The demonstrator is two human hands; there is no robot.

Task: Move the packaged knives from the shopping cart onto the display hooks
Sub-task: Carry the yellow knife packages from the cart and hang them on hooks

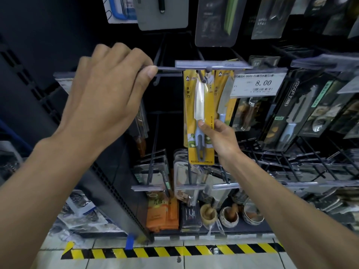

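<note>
Right hand pinches the glossy yellow knife pack at the wire hook; left hand grips the flat clear label strip.

A price tag reads 8.00; striped tape lines the floor.

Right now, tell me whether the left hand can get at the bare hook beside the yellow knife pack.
Probably yes. The left hand pinches the label bar just above the bare hook, nothing hanging between; the right hand holds the yellow knife pack aside.
</note>
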